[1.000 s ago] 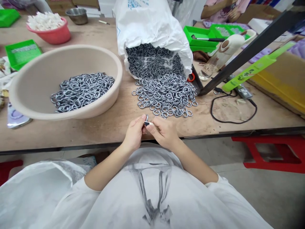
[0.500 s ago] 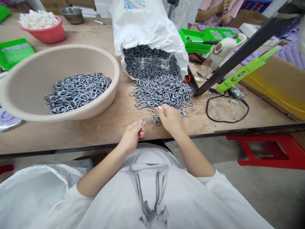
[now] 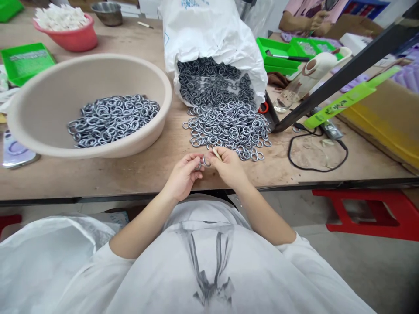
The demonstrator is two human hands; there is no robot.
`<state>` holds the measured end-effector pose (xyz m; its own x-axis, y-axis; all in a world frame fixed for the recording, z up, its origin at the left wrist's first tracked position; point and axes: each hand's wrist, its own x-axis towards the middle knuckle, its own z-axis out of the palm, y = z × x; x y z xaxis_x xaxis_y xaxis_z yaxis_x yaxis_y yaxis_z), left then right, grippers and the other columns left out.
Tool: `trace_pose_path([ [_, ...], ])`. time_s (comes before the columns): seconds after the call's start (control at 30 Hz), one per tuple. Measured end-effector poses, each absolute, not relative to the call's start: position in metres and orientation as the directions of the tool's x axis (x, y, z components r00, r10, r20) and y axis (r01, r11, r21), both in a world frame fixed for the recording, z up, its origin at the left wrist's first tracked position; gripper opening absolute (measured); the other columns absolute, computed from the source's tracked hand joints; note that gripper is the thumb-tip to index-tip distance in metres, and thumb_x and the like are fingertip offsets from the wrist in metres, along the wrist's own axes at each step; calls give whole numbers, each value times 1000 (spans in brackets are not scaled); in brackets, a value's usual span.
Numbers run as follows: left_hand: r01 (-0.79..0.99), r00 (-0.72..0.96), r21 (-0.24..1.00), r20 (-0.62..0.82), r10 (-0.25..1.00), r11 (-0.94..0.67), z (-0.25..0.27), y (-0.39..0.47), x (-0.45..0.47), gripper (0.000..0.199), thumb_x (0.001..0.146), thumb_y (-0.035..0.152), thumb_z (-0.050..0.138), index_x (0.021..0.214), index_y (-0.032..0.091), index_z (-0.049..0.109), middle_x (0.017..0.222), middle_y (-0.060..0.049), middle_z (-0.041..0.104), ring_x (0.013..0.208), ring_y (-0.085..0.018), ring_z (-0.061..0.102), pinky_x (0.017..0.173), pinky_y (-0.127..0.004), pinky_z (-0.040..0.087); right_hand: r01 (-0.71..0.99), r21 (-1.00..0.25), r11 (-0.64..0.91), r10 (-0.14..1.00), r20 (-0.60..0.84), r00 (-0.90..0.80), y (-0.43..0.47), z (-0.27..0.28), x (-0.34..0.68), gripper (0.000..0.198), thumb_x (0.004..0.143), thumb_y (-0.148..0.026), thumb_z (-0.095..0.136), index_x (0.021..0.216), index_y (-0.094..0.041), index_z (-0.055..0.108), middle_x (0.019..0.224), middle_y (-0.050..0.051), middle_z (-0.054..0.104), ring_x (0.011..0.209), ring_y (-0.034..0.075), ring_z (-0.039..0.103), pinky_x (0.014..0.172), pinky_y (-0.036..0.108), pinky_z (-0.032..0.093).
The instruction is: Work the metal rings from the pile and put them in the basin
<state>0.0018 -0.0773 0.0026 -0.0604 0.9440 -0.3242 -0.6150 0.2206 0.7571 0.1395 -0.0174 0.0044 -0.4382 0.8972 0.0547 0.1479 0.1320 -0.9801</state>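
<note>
My left hand [image 3: 182, 175] is closed, with a grey ring [image 3: 198, 166] pinched at its fingertips. Close beside it, my right hand [image 3: 231, 169] grips a thin tool with a pale handle [image 3: 216, 153]; its working end is hard to make out. A second grey ring [image 3: 206, 161] is at the right fingertips, between the hands. Just beyond them lies a loose heap of grey rings [image 3: 229, 124], spilling from the mouth of a white sack [image 3: 209, 37]. To the left stands a wide beige basin [image 3: 42, 87] holding many similar rings [image 3: 114, 120].
A red bowl of white pieces [image 3: 75, 39], a metal bowl [image 3: 108, 14] and a green tray [image 3: 28, 63] stand at back left. On the right are a dark slanted bar [image 3: 327, 78], a bottle [image 3: 296, 80] and a black cable [image 3: 291, 152]. Another person's hands [image 3: 319, 24] are behind.
My right hand has drawn back from the heap's front edge with a ring at its fingertips. My left hand has risen to meet it. The view has shifted slightly.
</note>
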Motion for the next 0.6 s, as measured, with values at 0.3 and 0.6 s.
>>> trace_pose_path([
  [0.3,-585,-239,802,-313,919,121,-6,-68,-1,18,72,24,73,84,14,64,75,1,59,57,-5,51,48,-15,38,489,-771,409,910,304,-281,-23,-18,157,20,90,-37,58,91,-19,66,82,2,65,76,16,57,71,28,42],
  [0.6,-524,-317,848,-283,905,82,-3,-73,-7,16,68,23,72,79,15,64,61,5,49,51,-6,43,46,-17,33,755,-296,584,809,144,-570,-29,-14,161,24,94,-27,54,108,-21,73,101,9,71,90,21,62,74,29,39],
])
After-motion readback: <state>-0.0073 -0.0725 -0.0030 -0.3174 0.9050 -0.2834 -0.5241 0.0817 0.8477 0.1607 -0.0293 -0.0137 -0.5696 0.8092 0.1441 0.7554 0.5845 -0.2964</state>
